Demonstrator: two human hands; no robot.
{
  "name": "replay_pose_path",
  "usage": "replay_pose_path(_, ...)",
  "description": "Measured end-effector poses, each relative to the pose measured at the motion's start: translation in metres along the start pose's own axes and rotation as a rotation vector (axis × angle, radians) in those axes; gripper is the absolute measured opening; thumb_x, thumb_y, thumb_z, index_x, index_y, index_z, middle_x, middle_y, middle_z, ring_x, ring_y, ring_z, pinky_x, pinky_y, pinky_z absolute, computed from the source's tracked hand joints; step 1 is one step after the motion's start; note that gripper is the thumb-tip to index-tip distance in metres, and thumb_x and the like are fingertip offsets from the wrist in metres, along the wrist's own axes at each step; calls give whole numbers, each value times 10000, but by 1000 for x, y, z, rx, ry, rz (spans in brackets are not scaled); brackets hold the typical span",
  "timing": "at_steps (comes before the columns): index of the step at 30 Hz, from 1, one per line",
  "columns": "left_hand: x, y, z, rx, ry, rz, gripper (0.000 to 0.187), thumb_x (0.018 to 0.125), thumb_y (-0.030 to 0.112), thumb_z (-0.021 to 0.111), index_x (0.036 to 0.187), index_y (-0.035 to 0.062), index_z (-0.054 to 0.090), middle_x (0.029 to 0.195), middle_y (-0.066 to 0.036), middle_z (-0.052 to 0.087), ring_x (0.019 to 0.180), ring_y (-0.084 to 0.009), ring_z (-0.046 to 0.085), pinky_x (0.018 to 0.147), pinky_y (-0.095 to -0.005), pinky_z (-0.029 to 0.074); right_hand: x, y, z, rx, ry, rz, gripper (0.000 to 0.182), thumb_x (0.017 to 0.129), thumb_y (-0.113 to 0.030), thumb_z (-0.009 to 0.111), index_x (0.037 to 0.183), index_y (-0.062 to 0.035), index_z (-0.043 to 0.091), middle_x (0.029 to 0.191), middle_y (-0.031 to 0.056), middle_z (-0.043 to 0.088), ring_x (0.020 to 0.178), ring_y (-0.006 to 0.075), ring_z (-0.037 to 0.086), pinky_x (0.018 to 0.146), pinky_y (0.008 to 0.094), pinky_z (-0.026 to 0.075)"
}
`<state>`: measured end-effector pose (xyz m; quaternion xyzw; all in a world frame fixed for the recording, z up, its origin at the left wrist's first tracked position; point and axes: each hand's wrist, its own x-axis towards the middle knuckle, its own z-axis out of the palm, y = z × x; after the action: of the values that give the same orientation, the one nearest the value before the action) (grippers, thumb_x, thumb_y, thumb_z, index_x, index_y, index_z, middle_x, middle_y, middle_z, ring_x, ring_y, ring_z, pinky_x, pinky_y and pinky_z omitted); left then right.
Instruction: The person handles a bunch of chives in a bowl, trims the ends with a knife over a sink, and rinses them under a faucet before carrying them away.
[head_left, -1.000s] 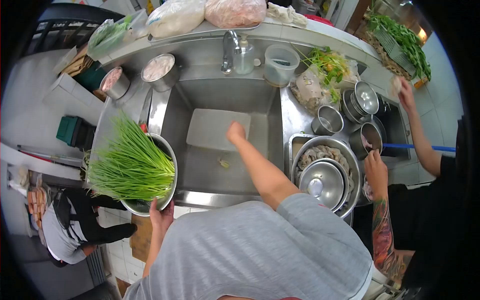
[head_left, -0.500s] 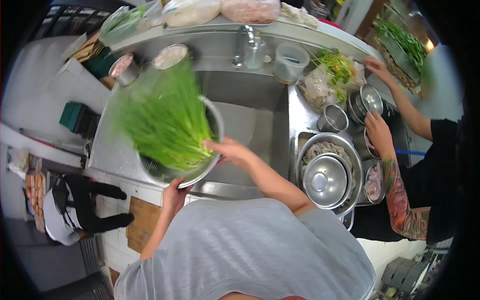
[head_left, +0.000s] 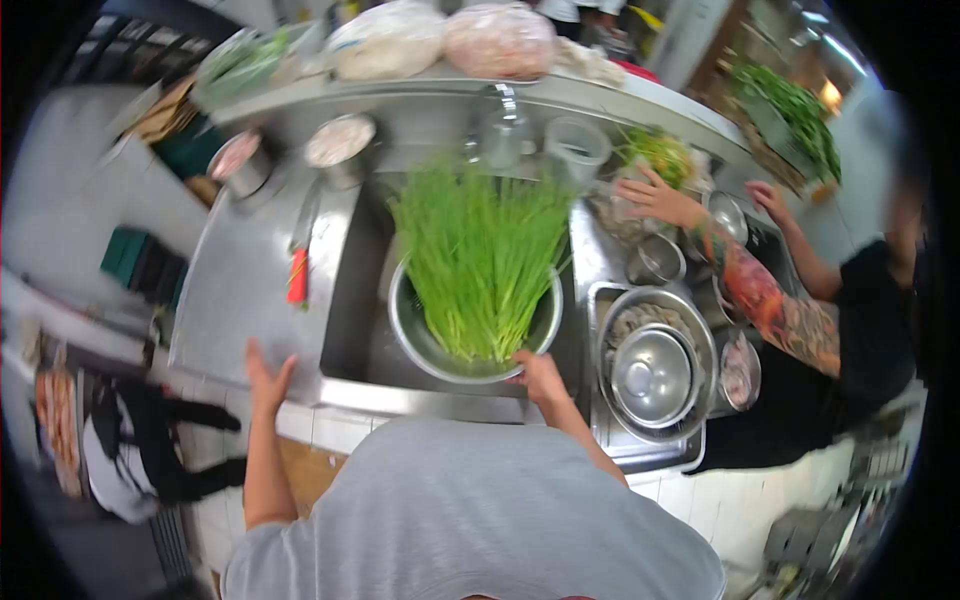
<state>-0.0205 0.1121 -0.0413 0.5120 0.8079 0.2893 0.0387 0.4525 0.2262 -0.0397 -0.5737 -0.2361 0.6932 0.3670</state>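
A metal bowl [head_left: 407,325] full of long green chives or scallions [head_left: 482,265] sits at the sink [head_left: 362,290], its underside hidden. The greens stand fanned out, tips away from me and pale ends towards me. My right hand [head_left: 542,380] grips the bowl's rim at the near right. Apart from the bowl, my left hand [head_left: 268,377] is open at the front edge of the steel counter [head_left: 235,270], thumb and fingers spread. On that counter lies a knife with a red handle [head_left: 298,277].
Metal containers of pale food [head_left: 340,140] stand back left. A faucet [head_left: 500,100] and plastic tub [head_left: 577,150] are behind the sink. To the right are stacked bowls [head_left: 650,375] over shrimp-like food. A co-worker's tattooed arm [head_left: 765,295] reaches in from the right.
The bowl of greens has moved right, from the left counter to the sink. My left hand has let go of the bowl. The red-handled knife is now uncovered. The co-worker's hand has reached further left.
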Motion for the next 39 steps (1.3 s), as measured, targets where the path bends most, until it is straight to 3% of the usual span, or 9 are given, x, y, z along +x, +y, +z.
replay_pose_path(3, 4, -56, -13, 374, -119, -64, 984, 695, 535, 639, 1318, -96, 214, 1371, -286, 220, 1291, -400, 184, 1054, -453, 158, -7, 10, -10, -1, 89, -31, 309, 706, -79, 595, 962, 88, 553, 855, 150, 613, 703, 219, 598, 600, 330, 492)
replay_pose_path(9, 31, -90, 24, 323, -89, -45, 895, 718, 548, 606, 1311, -47, 297, 1349, -271, 284, 1284, -388, 210, 1044, -450, 182, -48, 16, -9, 102, 266, -20, 317, 690, -53, 612, 971, 83, 558, 904, 139, 615, 812, 253, 595, 745, 354, 462)
replay_pose_path(11, 44, -49, 26, 271, -35, -34, 804, 761, 511, 582, 1300, -30, 334, 1323, -274, 327, 1267, -378, 256, 1044, -435, 191, -45, 29, -17, 228, 168, -28, 314, 689, -33, 607, 975, 82, 551, 918, 145, 610, 838, 260, 594, 757, 373, 464)
replay_pose_path(13, 65, -31, 36, 191, 66, 24, 746, 758, 491, 597, 1236, -51, 415, 1299, -282, 354, 1228, -391, 315, 1014, -422, 259, -23, 59, -33, 212, 285, -66, 302, 691, -18, 602, 972, 79, 548, 908, 136, 612, 830, 255, 597, 746, 370, 473)
replay_pose_path(14, 75, -10, 32, 190, 108, 64, 671, 754, 465, 616, 1160, -54, 490, 1242, -276, 416, 1162, -393, 387, 978, -422, 309, -27, 59, -35, 189, 189, -111, 415, 655, -69, 648, 1025, 59, 510, 939, 142, 588, 827, 251, 580, 732, 360, 476)
replay_pose_path(19, 122, 29, 45, 160, 179, 181, 459, 729, 394, 655, 984, 16, 603, 1002, -164, 547, 949, -321, 511, 825, -413, 405, -42, 49, -20, 192, 281, -144, 484, 677, -62, 635, 1100, 47, 427, 993, 136, 556, 882, 249, 568, 781, 362, 471)
replay_pose_path(27, 173, 29, 80, 112, -22, -99, 303, 742, 293, 636, 952, 75, 626, 930, -145, 575, 858, -306, 566, 749, -401, 445, -36, 53, -22, 174, 363, -127, 518, 693, -47, 640, 1126, 48, 371, 1031, 156, 532, 919, 265, 551, 786, 366, 465)
replay_pose_path(36, 210, 12, 86, -89, 48, 117, 125, 761, 155, 587, 840, 67, 628, 815, -119, 592, 784, -300, 580, 692, -395, 448, -34, 59, -23, 183, 372, -173, 445, 679, -34, 633, 1070, 54, 439, 972, 141, 552, 855, 247, 567, 737, 338, 472)
replay_pose_path(39, 232, 3, 92, 104, -24, 246, 131, 755, 155, 561, 847, 87, 625, 834, -106, 594, 819, -284, 574, 722, -409, 424, -31, 60, -25, 152, 394, -183, 427, 677, -33, 627, 1056, 55, 453, 950, 129, 560, 840, 243, 571, 732, 334, 469)
